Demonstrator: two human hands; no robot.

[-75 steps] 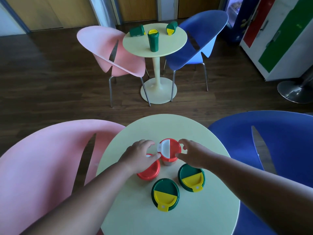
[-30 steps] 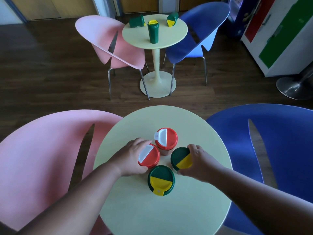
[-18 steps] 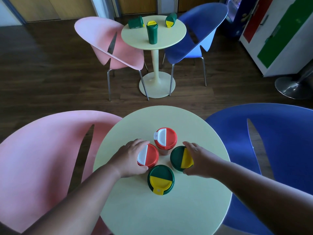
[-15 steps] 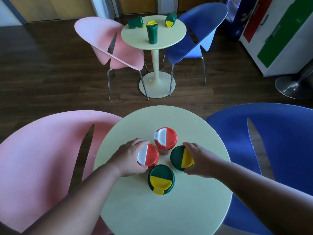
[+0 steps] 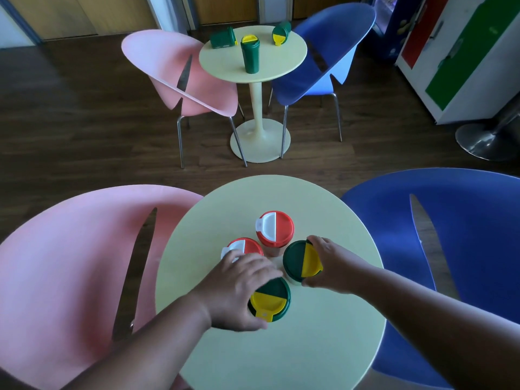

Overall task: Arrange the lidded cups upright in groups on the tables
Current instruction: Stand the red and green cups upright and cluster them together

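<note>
Several lidded cups stand upright in a cluster on the near round table (image 5: 323, 347). Two have red-and-white lids: one at the back (image 5: 275, 228), one to its left (image 5: 247, 246). Two have green-and-yellow lids. My left hand (image 5: 236, 288) grips the front green cup (image 5: 274, 301) from its left side. My right hand (image 5: 334, 266) grips the right green cup (image 5: 299, 261). On the far table (image 5: 281, 66) one green cup (image 5: 250, 56) stands upright, and two green cups (image 5: 223, 38) (image 5: 280, 32) lie on their sides.
A pink chair (image 5: 70, 263) stands left of the near table and a blue chair (image 5: 450, 235) right of it. Another pink chair (image 5: 180, 71) and blue chair (image 5: 332, 52) flank the far table. A cabinet (image 5: 464, 52) stands at the right.
My left hand has left the left red-lidded cup and moved onto the front green cup. My right hand stays on the right green cup.
</note>
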